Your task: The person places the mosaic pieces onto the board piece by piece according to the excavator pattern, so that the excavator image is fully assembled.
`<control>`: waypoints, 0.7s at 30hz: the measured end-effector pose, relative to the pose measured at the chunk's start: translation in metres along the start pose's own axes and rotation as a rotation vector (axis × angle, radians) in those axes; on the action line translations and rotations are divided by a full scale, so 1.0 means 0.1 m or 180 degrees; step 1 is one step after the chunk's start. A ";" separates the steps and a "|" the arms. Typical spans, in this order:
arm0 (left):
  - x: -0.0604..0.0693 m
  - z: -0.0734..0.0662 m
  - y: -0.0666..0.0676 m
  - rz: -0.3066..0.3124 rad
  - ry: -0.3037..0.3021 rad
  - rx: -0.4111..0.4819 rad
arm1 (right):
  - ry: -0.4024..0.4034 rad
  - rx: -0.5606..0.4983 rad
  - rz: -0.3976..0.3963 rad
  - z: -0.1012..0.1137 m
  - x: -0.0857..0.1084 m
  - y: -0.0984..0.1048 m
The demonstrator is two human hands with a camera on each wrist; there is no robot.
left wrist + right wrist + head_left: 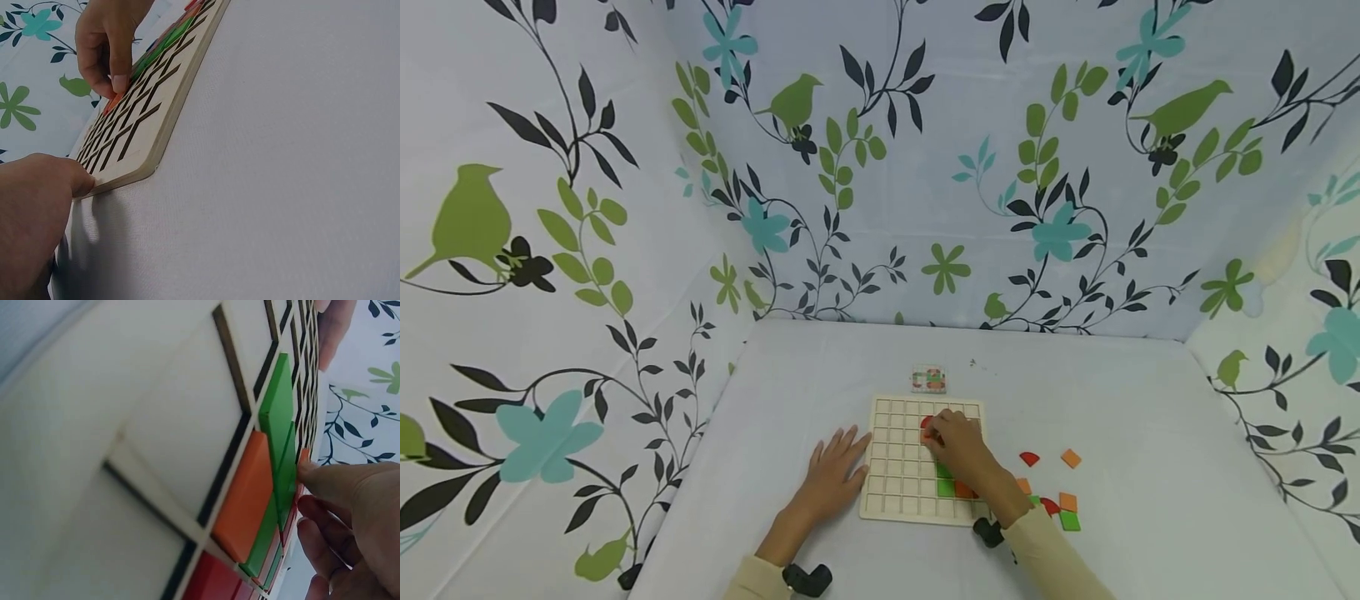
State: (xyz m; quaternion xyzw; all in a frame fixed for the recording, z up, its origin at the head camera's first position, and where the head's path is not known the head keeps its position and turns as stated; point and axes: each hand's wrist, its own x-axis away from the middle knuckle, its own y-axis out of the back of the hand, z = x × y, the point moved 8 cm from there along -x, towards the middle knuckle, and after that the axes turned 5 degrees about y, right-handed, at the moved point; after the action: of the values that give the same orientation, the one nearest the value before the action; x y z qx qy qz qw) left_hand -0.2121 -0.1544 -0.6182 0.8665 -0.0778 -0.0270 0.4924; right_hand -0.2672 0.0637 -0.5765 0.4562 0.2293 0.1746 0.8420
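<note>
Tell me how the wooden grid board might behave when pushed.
The wooden grid board looks stiff: its edge runs straight. Lying flat and thin, it would likely slide rather than tip. The tiles seated in it would probably travel along.

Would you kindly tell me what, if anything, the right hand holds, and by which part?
The right hand touches an orange tile on the board; whether it pinches the edges or only presses is unclear.
</note>
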 end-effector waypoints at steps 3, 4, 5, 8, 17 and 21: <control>0.00 0.00 0.00 -0.0011 0.0015 -0.0024 | -0.0004 0.0005 -0.0023 0.01 -0.01 0.01; 0.00 0.00 0.00 -0.0005 0.0029 -0.0028 | -0.0012 0.0008 -0.0025 0.00 -0.01 0.01; 0.00 0.00 0.00 -0.0016 0.0024 -0.0023 | -0.0026 0.0019 -0.0021 0.00 -0.01 0.00; 0.00 0.00 0.00 -0.0033 0.0014 -0.0012 | -0.0040 0.0101 -0.0029 -0.02 0.00 0.00; 0.00 0.02 -0.01 -0.0021 0.0014 0.0025 | -0.0377 0.0071 0.0037 -0.24 0.09 0.09; -0.01 0.02 0.00 -0.0017 0.0024 0.0008 | -0.0757 -0.0143 -0.0005 -0.50 0.27 0.32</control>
State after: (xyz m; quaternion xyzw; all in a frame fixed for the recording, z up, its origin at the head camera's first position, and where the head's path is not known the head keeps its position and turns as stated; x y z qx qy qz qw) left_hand -0.2133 -0.1558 -0.6197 0.8674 -0.0737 -0.0250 0.4915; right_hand -0.2752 0.1283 -0.5799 0.4544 0.1242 0.1237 0.8734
